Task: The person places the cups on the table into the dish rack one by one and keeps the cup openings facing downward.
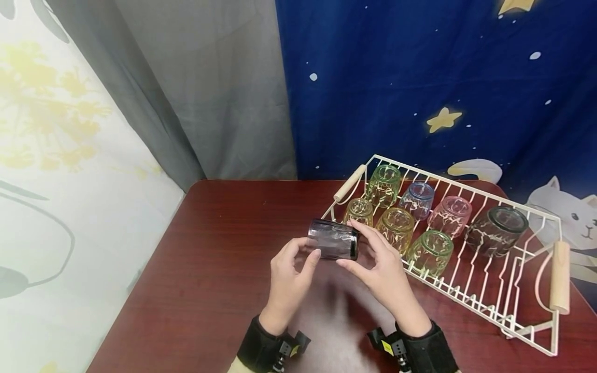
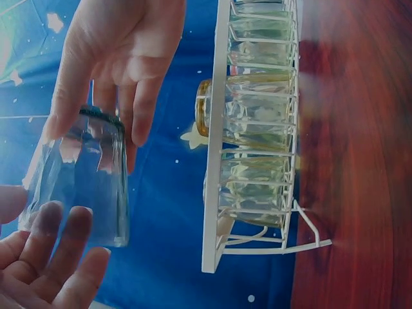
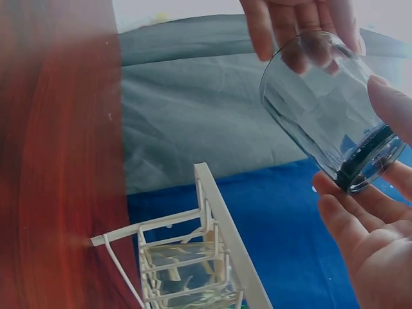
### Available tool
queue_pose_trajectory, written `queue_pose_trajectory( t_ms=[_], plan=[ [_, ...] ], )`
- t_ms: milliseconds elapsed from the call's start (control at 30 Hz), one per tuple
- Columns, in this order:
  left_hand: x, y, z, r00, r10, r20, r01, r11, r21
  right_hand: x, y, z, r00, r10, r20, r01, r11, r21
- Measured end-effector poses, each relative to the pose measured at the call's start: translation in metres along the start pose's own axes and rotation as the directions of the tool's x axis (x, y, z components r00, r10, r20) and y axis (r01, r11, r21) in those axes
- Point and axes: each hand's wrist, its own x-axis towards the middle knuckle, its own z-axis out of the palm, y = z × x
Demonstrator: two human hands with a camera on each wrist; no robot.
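A smoky grey glass tumbler (image 1: pixel 332 239) lies sideways in the air above the table, held between both hands. The left hand (image 1: pixel 289 274) holds its rim end, thumb below and fingers at the far side. At the thick, darker base, the right hand (image 1: pixel 387 269) grips with thumb and fingers on opposite sides. In the left wrist view, the left hand's fingertips (image 2: pixel 78 222) show against the clear wall of the tumbler. From the right wrist, the open mouth of the tumbler (image 3: pixel 315 96) faces the left hand. Nothing is visible inside it.
A white wire rack (image 1: pixel 556 331) with wooden handles stands on the right of the dark red table (image 1: pixel 210 290). Upside-down glasses fill much of it, including a green glass (image 1: pixel 384 186), a blue glass (image 1: pixel 417 201) and a dark grey glass (image 1: pixel 498 232). Curtains hang behind.
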Motion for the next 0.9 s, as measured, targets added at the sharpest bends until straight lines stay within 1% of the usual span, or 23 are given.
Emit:
queue_pose_trajectory(
  t_ms=[133, 267, 433, 533, 600, 667, 733, 833, 900],
  plan=[
    [0.003, -0.002, -0.002, 0.999, 0.02, 0.05, -0.022, 0.998, 0.057, 0.002, -0.002, -0.007, 0.999, -0.026, -0.048, 0.023, 0.998, -0.058],
    [0.005, -0.003, -0.004, 0.994, 0.019, 0.112, -0.031, 0.994, 0.106, 0.004, -0.006, -0.014, 0.994, -0.062, -0.092, 0.052, 0.993, -0.102],
    [0.004, -0.002, -0.006, 0.984, 0.008, 0.177, -0.035, 0.988, 0.149, 0.006, -0.007, -0.022, 0.98, -0.129, -0.154, 0.109, 0.985, -0.134],
    [0.001, -0.002, -0.01, 0.979, -0.034, 0.2, 0.001, 0.986, 0.165, 0.006, -0.006, -0.026, 0.969, -0.152, -0.194, 0.121, 0.979, -0.165],
    [-0.001, -0.004, -0.013, 0.974, -0.085, 0.211, 0.048, 0.983, 0.175, 0.005, -0.006, -0.03, 0.963, -0.157, -0.219, 0.12, 0.977, -0.174],
    [-0.003, -0.006, -0.017, 0.967, -0.126, 0.222, 0.085, 0.979, 0.187, 0.005, -0.006, -0.036, 0.957, -0.156, -0.246, 0.112, 0.977, -0.183],
    [-0.003, -0.009, -0.02, 0.962, -0.151, 0.227, 0.104, 0.973, 0.205, 0.007, -0.006, -0.042, 0.949, -0.147, -0.279, 0.097, 0.978, -0.186],
    [-0.002, -0.016, -0.025, 0.958, -0.175, 0.226, 0.121, 0.965, 0.234, 0.009, -0.003, -0.052, 0.926, -0.121, -0.357, 0.055, 0.98, -0.19],
    [-0.001, -0.02, -0.028, 0.956, -0.191, 0.224, 0.131, 0.957, 0.258, 0.011, -0.002, -0.058, 0.903, -0.093, -0.419, 0.014, 0.982, -0.187]
  ],
)
